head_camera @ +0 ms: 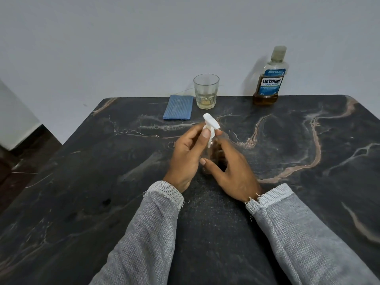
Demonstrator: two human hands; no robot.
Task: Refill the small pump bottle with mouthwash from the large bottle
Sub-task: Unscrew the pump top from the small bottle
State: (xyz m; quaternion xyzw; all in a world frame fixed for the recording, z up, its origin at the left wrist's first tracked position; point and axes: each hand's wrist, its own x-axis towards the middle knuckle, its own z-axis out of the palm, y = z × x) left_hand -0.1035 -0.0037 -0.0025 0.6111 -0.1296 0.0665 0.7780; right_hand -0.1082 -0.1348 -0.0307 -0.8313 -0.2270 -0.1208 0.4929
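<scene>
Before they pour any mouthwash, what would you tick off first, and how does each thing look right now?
1. Small pump bottle steadied: ok, the right hand holds its clear body.
2. Pump head off: not ok, it sits on the bottle, the left hand gripping it.
3. Large bottle opened: not ok, its cap is on and it stands untouched at the table's far edge.
4. Enough mouthwash: cannot tell for sure; only a low amber layer shows.
5. Spill cover: ok, a folded blue cloth lies beside the glass.
</scene>
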